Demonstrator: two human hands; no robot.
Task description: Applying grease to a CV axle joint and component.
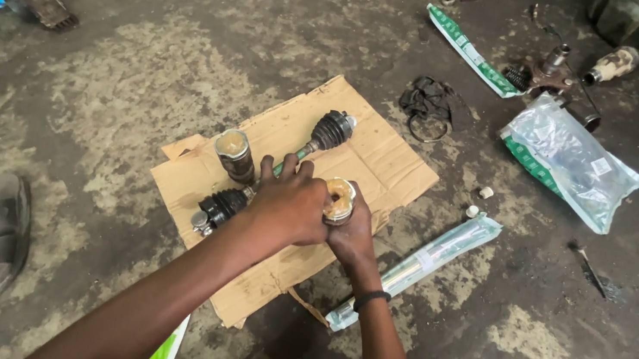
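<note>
**Both hands on greased joint over cardboard**

The right hand (351,231) grasps a greased joint (339,200) from below, its packed face upward. The left hand (291,201) presses against the joint's side, fingers curled over the shaft (295,158). The shaft lies diagonally on the cardboard (379,164), a black boot (332,130) at its far end and another boot (222,206) near the left wrist. A grease-filled cup (235,154) stands just beside the shaft.

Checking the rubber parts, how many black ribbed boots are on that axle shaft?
2: one boot at the shaft's far end, one boot at its near end beside the left hand. None seem hidden.
</note>
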